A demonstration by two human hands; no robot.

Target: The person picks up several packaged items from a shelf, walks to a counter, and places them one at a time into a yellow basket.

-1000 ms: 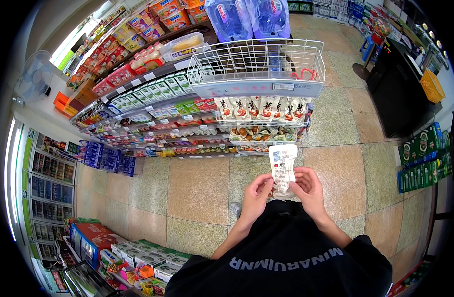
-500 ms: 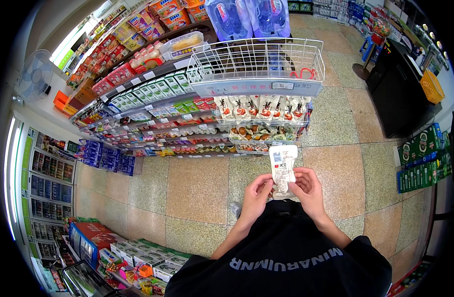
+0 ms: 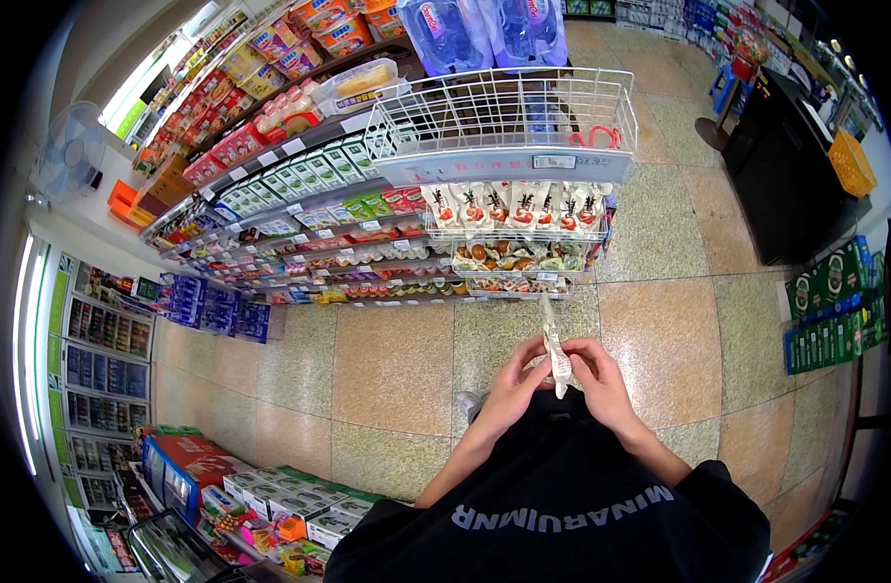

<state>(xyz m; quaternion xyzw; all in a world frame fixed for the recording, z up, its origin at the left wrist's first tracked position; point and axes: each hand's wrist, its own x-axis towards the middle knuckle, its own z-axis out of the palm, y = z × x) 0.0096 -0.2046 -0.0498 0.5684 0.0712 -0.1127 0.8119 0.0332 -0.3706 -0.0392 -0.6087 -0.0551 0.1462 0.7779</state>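
Note:
A small whitish snack packet (image 3: 556, 355) stands edge-on to me, so its faces barely show. Against its left side my left hand (image 3: 510, 387) is closed, fingers and thumb pinching it. My right hand (image 3: 603, 384) grips the packet from the other side, its fingertips partly hidden behind it. Both hands are in front of my dark shirt, above the tiled floor. Beyond them, similar white packets (image 3: 526, 207) with red and black print hang on a white wire rack (image 3: 501, 173).
Shelves of boxed and packed goods (image 3: 305, 187) run to the left of the rack, with large blue bottle packs (image 3: 445, 37) behind it. A black cabinet (image 3: 771, 175) and green cartons (image 3: 834, 330) stand at the right. Stacked white-green boxes (image 3: 300, 500) lie at lower left.
The packet has turned from showing its printed back to standing edge-on. Both hands still grip it, with the fingers shifted around it. My view has moved slightly.

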